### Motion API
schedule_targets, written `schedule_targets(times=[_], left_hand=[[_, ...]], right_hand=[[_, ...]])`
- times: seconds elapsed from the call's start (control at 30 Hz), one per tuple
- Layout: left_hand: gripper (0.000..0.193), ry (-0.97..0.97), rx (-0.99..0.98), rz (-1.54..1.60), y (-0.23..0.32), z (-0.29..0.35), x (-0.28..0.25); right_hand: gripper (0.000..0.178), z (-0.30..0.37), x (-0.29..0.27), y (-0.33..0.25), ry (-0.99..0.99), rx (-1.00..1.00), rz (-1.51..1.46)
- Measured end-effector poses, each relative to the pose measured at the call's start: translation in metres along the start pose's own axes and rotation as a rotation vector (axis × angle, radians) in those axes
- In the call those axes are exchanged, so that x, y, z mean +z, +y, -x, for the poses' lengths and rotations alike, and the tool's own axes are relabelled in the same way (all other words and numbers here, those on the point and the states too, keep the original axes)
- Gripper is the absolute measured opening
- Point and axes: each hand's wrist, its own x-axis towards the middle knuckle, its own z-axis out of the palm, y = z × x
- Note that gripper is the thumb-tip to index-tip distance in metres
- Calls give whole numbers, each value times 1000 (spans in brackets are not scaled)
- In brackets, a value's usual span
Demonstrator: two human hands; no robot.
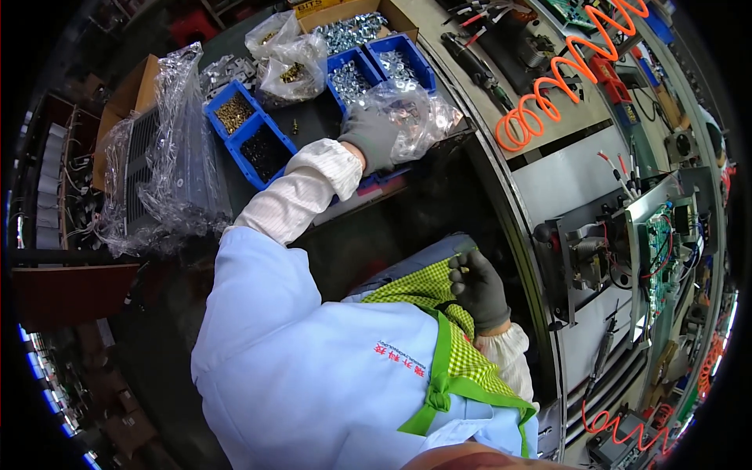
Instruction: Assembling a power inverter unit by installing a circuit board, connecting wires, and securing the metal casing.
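Observation:
My left hand point(371, 135), in a grey glove, reaches to the front of a blue bin point(350, 77) of small silvery metal parts. Its fingers are mostly out of sight, so their grip does not show. Right against it lies a clear plastic bag point(415, 117) with shiny pieces inside. Over my lap, by the green checked apron point(411, 286), my gloved right hand point(479, 291) has its fingers curled in; whatever they may hold is hidden. A small brass-coloured fastener point(295, 127) stands alone on the surface left of my left hand.
Blue bins of brass point(234, 113) and black point(266, 153) small parts sit left of my forearm. Beyond are plastic bags point(291, 70) of fasteners. A plastic-wrapped metal unit point(149, 168) stands farther left. On the right bench are an orange coiled hose point(540, 102) and an electronic assembly point(654, 243).

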Motion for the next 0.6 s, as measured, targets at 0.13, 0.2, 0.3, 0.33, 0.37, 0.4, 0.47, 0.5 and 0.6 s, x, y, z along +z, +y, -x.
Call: schedule_targets(times=[0.13,0.2,0.3,0.33,0.37,0.4,0.47,0.5,0.6], left_hand=[[31,163,-134,-24,-36,-44,30],[23,435,-92,135,-46,-38,17],[17,859,-34,223,-44,-33,8],[17,859,-34,224,-41,-32,9],[18,690,17,189,-38,-32,11],[18,521,66,156,-32,-28,14],[23,304,134,-3,-19,-13,20],[28,273,243,1,-19,1,21],[45,77,352,13,-27,-12,2]], right_hand=[[25,3,-23,-1,109,-32,-76],[24,3,-24,-5,128,-73,-83],[24,5,-22,-8,136,-104,-77],[24,7,-22,-8,145,-121,-78],[24,7,-23,-7,146,-121,-78],[24,10,-25,-5,166,-114,-76],[23,8,-34,-3,182,-114,-80],[23,9,-39,1,182,-97,-98],[22,13,-44,7,201,-95,-112]])
